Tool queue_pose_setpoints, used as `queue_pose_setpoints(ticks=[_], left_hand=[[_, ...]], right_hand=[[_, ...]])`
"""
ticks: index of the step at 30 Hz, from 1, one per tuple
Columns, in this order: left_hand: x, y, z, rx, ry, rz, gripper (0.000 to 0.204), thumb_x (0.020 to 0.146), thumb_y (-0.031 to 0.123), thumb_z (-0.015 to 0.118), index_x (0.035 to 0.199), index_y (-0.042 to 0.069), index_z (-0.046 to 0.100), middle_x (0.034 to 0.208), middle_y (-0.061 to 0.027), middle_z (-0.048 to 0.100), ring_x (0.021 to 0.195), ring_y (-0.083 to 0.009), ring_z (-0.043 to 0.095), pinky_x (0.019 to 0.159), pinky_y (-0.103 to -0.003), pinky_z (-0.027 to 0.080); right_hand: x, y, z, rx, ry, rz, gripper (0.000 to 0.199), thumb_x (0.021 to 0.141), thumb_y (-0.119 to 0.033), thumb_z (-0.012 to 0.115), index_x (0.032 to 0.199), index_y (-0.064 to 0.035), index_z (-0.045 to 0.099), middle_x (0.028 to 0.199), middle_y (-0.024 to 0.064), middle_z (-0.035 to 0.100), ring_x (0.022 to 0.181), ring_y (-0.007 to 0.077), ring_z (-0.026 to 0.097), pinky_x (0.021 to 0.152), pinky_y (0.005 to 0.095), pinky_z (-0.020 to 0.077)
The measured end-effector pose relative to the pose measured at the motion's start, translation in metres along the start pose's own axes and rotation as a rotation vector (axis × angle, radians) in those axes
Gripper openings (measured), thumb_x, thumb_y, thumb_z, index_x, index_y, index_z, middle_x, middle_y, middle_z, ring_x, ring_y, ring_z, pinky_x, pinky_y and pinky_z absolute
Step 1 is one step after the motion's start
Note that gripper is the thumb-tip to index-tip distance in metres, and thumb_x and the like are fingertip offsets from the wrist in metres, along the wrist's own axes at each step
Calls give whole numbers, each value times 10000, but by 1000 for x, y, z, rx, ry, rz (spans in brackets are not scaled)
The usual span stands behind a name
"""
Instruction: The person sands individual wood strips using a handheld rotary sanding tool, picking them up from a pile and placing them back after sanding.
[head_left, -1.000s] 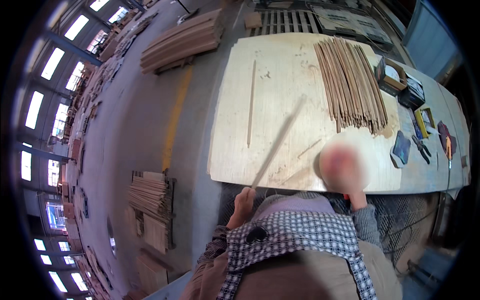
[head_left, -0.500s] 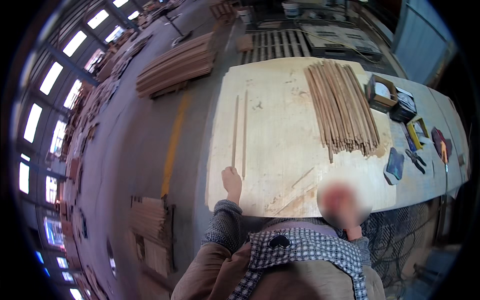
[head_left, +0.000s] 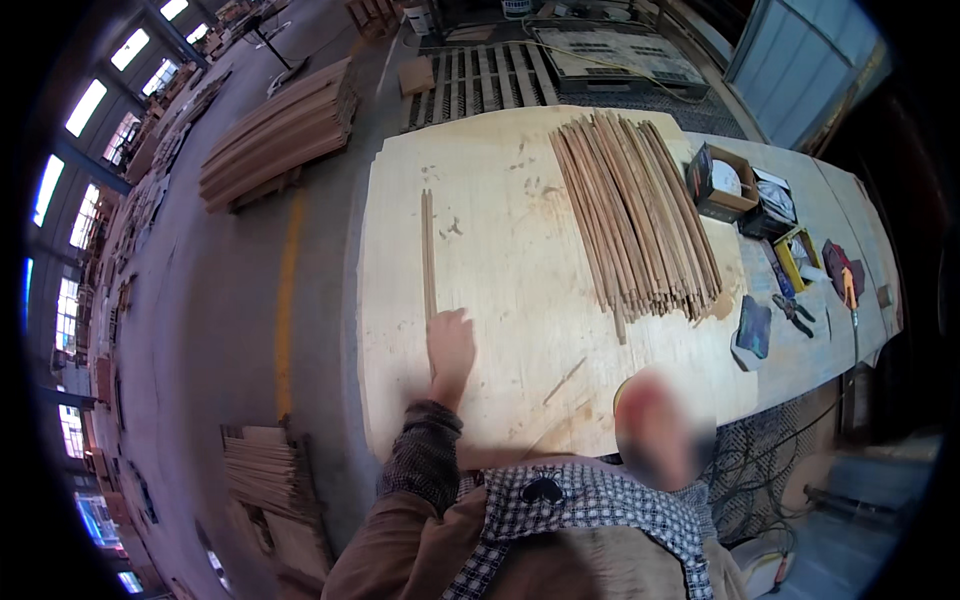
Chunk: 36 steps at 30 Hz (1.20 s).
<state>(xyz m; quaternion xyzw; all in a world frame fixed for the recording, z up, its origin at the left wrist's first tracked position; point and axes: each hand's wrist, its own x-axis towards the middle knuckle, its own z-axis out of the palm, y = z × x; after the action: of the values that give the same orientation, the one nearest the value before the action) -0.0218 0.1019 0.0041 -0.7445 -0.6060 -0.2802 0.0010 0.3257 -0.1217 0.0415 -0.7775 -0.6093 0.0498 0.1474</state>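
Watching remotely, I noted first, nearest the checked apron (head_left: 590,510), the right hand (head_left: 668,450) at the table's near edge; a blur covered it, and I could not tell whether it was clenched, loose or holding something. The left hand (head_left: 452,350) was over the table (head_left: 490,260), fingers folded on the near end of two thin sticks (head_left: 428,250). The grip appeared closed; whether on one stick or both I could not determine. The sticks lay side by side on the table's left part, seemingly touching, pointing away from the wearer.

I judged the step in hand to be lining up the pair. The next move called, in my judgement, for easing the fingers off without skewing either stick.

Farther right lay a broad row of sticks (head_left: 640,220), with pliers (head_left: 795,313) and an open box (head_left: 722,183) beyond its right side. Past the table stood a slatted pallet (head_left: 480,90).
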Motion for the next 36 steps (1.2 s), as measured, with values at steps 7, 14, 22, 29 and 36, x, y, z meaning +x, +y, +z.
queue_pose_setpoints(ticks=[7, 14, 22, 29, 36], left_hand=[[65, 153, 59, -387, -384, 189, 264, 817, 202, 563, 1051, 81, 589, 933, -146, 569, 950, -323, 533, 803, -420, 460], [81, 191, 105, -283, -359, 164, 121, 775, 121, 543, 884, 69, 549, 836, -114, 565, 862, -296, 583, 706, -391, 521], [80, 189, 68, -295, -490, -212, 202, 790, 129, 476, 968, 49, 530, 943, -206, 596, 922, -366, 587, 755, -460, 497], [-28, 122, -5, -438, -651, -94, 319, 780, 165, 474, 1081, 62, 504, 1072, -193, 588, 987, -369, 566, 840, -464, 454], [-215, 19, -82, -783, -940, -440, 359, 757, 304, 571, 956, 8, 617, 832, -132, 620, 802, -198, 589, 687, -333, 435]], right_hand=[[-18, 36, 29, -13, -39, 39, 790, 568, -240, 752, 1292, -165, 445, 928, 156, 517, 776, 372, 585, 636, 443, 502], [-23, 41, 38, 3, -70, 119, 788, 561, -267, 765, 1278, -164, 457, 926, 148, 516, 778, 357, 587, 637, 437, 505], [7, 1, -13, 73, -145, 119, 808, 572, -286, 756, 1302, -168, 431, 944, 158, 510, 788, 366, 588, 651, 451, 506], [-11, 73, 77, 174, -143, 116, 758, 586, -201, 756, 1246, -134, 388, 992, 158, 486, 894, 366, 565, 711, 457, 503], [28, -21, -54, 54, -374, 106, 1011, 585, -285, 783, 1424, -168, 232, 1105, 203, 492, 923, 379, 586, 760, 459, 503]])
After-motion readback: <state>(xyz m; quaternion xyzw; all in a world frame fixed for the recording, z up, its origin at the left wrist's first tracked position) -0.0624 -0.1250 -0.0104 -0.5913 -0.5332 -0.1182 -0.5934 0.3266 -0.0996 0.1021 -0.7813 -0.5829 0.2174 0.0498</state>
